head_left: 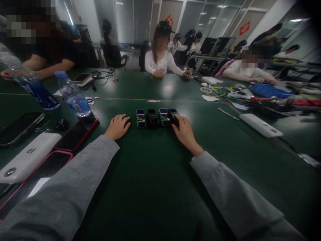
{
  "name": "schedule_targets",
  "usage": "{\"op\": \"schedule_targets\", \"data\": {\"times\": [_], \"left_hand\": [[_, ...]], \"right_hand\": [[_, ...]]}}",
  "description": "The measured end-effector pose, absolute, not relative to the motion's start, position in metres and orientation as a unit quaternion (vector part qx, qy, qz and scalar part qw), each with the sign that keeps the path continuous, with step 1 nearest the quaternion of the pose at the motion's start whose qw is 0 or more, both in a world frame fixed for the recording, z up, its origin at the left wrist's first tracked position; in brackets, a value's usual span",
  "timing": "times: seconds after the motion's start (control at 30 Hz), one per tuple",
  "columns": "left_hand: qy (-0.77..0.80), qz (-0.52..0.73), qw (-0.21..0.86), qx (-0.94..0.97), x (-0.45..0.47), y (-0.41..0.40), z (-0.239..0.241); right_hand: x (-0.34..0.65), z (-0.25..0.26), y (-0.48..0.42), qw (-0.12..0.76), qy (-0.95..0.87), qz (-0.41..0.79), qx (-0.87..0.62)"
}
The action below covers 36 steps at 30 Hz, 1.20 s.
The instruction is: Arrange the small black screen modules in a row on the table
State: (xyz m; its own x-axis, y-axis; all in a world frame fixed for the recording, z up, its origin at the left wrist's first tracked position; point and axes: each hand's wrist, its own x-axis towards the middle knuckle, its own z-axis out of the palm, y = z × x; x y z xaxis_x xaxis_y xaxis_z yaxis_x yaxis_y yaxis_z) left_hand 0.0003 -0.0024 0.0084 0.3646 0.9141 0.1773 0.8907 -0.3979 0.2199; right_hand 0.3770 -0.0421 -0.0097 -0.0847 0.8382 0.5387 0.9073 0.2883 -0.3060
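Note:
Four small pieces stand side by side in a row on the dark green table (147, 167): a bare circuit board with a little screen (140, 118), a black plastic case (152, 117), a second circuit board with a screen (164, 117) and a second black case (172, 112). My right hand (185, 131) is closed around the second black case at the row's right end, its thumb at the front. Just left of the row, apart from it, my left hand (117, 126) rests on the table with its fingers spread, holding nothing.
On the left are water bottles (75, 97), a red-edged phone (77, 134), a white power bank (30, 155) and a black earbud case (61, 124). At right lie another power bank (260, 125), a wrench (228, 114), cables and a blue tray (271, 91). Other people sit opposite.

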Motion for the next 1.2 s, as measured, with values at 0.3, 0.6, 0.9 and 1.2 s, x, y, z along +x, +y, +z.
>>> {"op": "schedule_targets", "data": {"times": [0.3,0.6,0.9,1.2], "left_hand": [[0.539,0.155,0.036,0.827,0.0,-0.001,0.004],[0.548,0.149,0.039,0.822,0.0,-0.002,0.005],[0.541,0.144,0.035,0.828,-0.002,0.0,0.017],[0.559,0.163,0.007,0.813,-0.009,0.036,0.011]], "right_hand": [[0.377,-0.01,-0.042,0.329,-0.735,-0.059,-0.59],[0.375,-0.01,-0.044,0.333,-0.732,-0.089,-0.588],[0.378,-0.01,-0.04,0.409,-0.688,-0.025,-0.599],[0.422,-0.03,-0.009,0.572,-0.506,0.188,-0.617]]}}
